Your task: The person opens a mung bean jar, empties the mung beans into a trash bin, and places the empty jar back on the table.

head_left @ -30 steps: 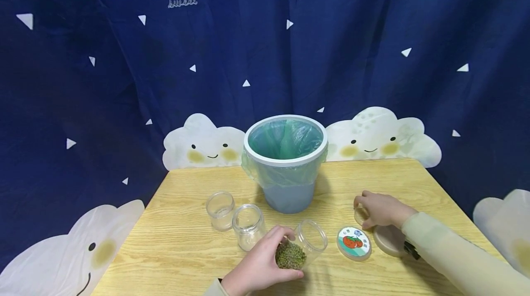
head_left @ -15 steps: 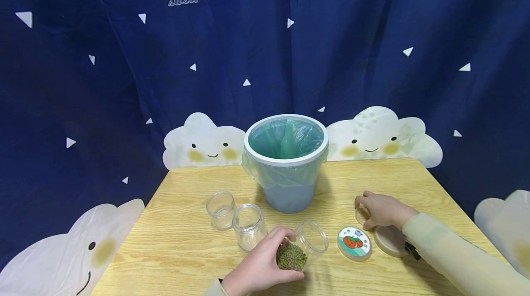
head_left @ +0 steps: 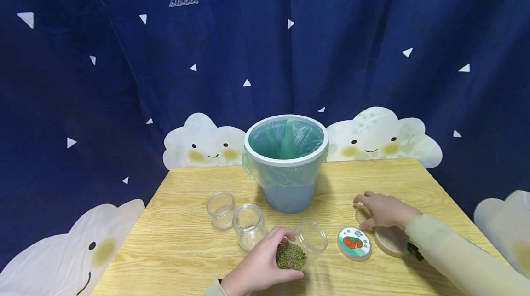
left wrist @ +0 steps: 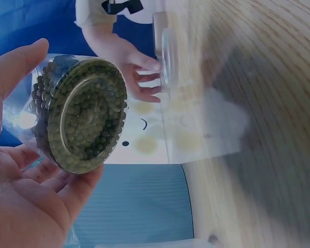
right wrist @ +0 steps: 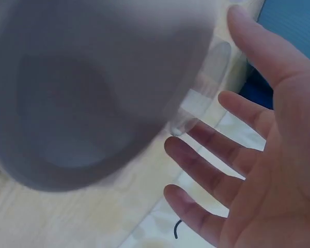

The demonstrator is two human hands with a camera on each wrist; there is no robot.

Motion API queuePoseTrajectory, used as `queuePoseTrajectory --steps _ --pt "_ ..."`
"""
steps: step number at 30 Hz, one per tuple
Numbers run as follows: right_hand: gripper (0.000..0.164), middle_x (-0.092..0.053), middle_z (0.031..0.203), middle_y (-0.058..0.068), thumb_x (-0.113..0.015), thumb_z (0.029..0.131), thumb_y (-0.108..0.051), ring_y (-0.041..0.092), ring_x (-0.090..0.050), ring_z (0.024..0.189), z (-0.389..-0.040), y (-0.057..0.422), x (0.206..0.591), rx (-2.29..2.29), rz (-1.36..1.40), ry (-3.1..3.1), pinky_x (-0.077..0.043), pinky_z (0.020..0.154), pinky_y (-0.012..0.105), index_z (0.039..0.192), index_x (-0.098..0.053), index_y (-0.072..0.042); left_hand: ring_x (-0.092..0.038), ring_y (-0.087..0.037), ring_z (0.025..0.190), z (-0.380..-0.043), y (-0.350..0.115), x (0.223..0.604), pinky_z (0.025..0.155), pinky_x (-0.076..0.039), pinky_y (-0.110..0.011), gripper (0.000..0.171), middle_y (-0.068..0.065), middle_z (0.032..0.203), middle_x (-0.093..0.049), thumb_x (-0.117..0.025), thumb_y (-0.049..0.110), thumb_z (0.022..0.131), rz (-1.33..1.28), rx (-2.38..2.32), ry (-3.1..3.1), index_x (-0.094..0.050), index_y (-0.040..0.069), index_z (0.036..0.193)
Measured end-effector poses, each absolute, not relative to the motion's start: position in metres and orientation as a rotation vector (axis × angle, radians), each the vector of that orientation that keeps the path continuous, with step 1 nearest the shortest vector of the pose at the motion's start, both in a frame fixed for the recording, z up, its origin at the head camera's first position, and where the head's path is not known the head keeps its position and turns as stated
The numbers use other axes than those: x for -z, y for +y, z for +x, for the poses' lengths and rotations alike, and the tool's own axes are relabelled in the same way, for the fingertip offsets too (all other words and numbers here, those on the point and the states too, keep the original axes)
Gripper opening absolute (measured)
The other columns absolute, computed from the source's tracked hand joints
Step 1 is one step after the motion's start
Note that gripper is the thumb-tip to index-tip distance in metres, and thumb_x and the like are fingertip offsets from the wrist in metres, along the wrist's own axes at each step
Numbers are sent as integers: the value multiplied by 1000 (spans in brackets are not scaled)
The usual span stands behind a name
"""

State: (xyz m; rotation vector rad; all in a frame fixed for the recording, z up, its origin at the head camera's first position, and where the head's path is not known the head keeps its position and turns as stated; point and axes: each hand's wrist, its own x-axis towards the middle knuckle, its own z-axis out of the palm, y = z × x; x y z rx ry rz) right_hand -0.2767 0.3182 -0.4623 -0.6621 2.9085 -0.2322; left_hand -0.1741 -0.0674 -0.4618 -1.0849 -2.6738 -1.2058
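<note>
My left hand point(head_left: 265, 261) grips a clear jar point(head_left: 313, 239) of small green mung beans point(head_left: 291, 256). The jar is tilted, its open mouth to the upper right; in the left wrist view its round base point(left wrist: 88, 116) faces the camera. On the right side of the table, my right hand point(head_left: 385, 211) is around a small clear round container point(head_left: 361, 214). In the right wrist view its fingers point(right wrist: 204, 173) are spread and loosely bent beside that container point(right wrist: 204, 85). A beige-grey round lid point(head_left: 390, 240) lies under the right wrist, partly hidden by the sleeve.
Two clear jars point(head_left: 250, 227) point(head_left: 221, 211) stand left of the held jar. A round lid with a tomato picture point(head_left: 354, 243) lies between the hands. Behind stands a bin point(head_left: 290, 197) with a green liner, and a blue curtain point(head_left: 265, 47) hangs beyond the table.
My right hand shifts very slightly around the small clear container. The left hand and the tilted jar of beans stay in place.
</note>
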Motion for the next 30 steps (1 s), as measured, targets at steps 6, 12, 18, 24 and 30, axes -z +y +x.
queuePoseTrajectory --steps 6,12,18,24,30 --pt "57 -65 110 11 -79 86 -49 22 -66 81 -277 315 449 237 -753 3035 -56 70 47 125 -64 -11 -55 0 102 -174 -68 461 90 -53 -23 66 11 115 -59 -90 40 79 -1061 1225 -2661 -55 19 130" --pt "41 -66 111 5 -78 91 -38 20 -67 81 -276 307 423 213 -870 3210 -57 71 47 120 -67 -12 -55 -1 102 -175 -69 459 91 -53 -24 66 11 115 -59 -90 40 78 -1039 1248 -2648 -54 23 131" --pt "32 -67 108 6 -79 90 -30 26 -69 90 -275 297 391 154 -1069 3326 -58 74 50 114 -68 -11 -56 -1 103 -174 -69 459 91 -54 -25 67 11 117 -60 -90 39 78 -1037 1237 -2633 -54 24 132" --pt "28 -66 106 2 -80 90 -28 23 -68 90 -276 289 359 186 -1168 3379 -57 79 49 112 -70 -12 -57 -1 104 -173 -68 458 92 -54 -25 68 10 119 -60 -91 38 77 -1040 1243 -2620 -53 24 133" --pt "24 -66 105 0 -80 90 -21 20 -66 92 -280 278 334 310 -1253 3374 -57 81 43 111 -70 -14 -57 -2 106 -174 -68 458 94 -54 -27 67 10 119 -60 -91 36 77 -1032 1261 -2619 -54 25 132"
